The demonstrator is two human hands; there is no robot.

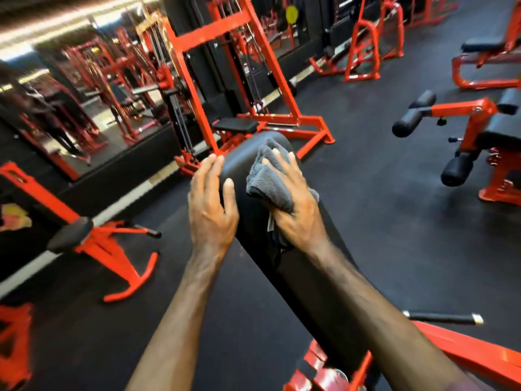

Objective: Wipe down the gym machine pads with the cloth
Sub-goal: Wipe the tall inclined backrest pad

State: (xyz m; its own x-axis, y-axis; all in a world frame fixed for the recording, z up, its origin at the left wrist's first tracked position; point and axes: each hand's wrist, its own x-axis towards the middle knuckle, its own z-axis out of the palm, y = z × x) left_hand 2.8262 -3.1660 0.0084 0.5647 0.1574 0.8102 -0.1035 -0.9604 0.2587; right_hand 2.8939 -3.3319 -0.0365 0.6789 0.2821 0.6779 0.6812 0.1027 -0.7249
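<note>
Two hands on pad (248, 170) | left hand (211, 204) lay flat, steadying | right hand (293, 210) pressed cloth (267, 182) | I judged cloth soft, light; bunch centrally.

No text, label, brand or number can be read anywhere.

Dark rubber gym floor (380, 193), tall red steel cable machine frame (253, 80), wall mirror (70, 108) at left, red bench with black foam rollers (417, 117) at right
</note>
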